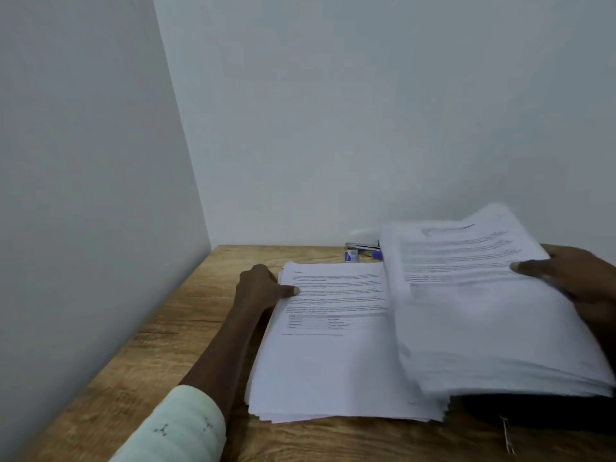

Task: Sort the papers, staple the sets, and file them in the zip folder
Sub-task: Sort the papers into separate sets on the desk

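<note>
My right hand grips the raised paper bundle at three o'clock; my left hand pinches the flat paper stack at nine.

Your right hand runs off the right edge, its fingers hidden beneath the blurred right stack it holds. That stack covers most of the stapler and the black folder. Print on the left stack is too small to read, and your left hand hides its fingers beside it.
</note>
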`<state>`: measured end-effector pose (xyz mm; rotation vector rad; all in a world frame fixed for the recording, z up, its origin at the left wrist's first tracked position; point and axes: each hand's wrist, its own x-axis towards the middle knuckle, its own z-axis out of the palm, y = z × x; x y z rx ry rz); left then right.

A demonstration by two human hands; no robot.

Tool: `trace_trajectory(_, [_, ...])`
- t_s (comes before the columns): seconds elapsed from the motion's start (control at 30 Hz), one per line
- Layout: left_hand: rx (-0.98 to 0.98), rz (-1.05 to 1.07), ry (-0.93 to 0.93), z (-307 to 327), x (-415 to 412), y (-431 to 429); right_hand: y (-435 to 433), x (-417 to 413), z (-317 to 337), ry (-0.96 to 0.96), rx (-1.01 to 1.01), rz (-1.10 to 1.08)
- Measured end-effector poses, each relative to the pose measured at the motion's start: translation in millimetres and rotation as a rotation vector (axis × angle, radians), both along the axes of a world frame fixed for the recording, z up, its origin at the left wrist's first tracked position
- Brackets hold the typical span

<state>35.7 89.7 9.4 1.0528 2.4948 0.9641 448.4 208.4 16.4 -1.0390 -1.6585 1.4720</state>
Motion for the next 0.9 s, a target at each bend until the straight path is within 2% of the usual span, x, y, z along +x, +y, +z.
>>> trace_trajectory(0.03, [-0.010, -0.012, 0.007, 4, 5, 1, 26, 2, 19, 0.073, 0.001, 0.023])
trace_trajectory(0.1, [-0.012, -0.027, -0.003, 9, 10, 4, 51, 13, 26, 0.041, 0.030, -0.116])
trace_trajectory(0.2, [0.004, 0.005, 0.012, 8, 10, 6, 47, 5, 34, 0.078, 0.001, -0.134])
trace_trajectory(0.4, [0.100, 0.101, 0.316, 14, 16, -5, 33, -10, 54, 0.225, 0.025, -0.122])
trace_trajectory(0.47, [0.200, 0.135, 0.398, 17, 17, -9, 26, -15, 57, 0.257, 0.067, -0.106])
trace_trajectory(0.53, [0.374, 0.104, 0.389, 23, 20, -9, 22, -25, 55, 0.337, 0.089, -0.055])
trace_trajectory(0.6, [0.531, 0.035, 0.236, 29, 26, -7, 16, -40, 47, 0.427, 0.046, -0.027])
trace_trajectory(0.67, [0.693, -0.144, -0.265, 38, 35, -6, 14, -54, 39, 0.468, -0.029, 0.038])
trace_trajectory(0.73, [0.745, -0.316, -0.770, 42, 46, -5, 12, -68, 30, 0.451, -0.061, 0.076])
trace_trajectory(0.8, [0.722, -0.356, -0.912, 45, 55, -6, 6, -82, 22, 0.421, -0.063, 0.101])
trace_trajectory(0.9, [0.737, -0.312, -0.902, 45, 70, -5, 3, -99, 7, 0.339, -0.008, 0.085])
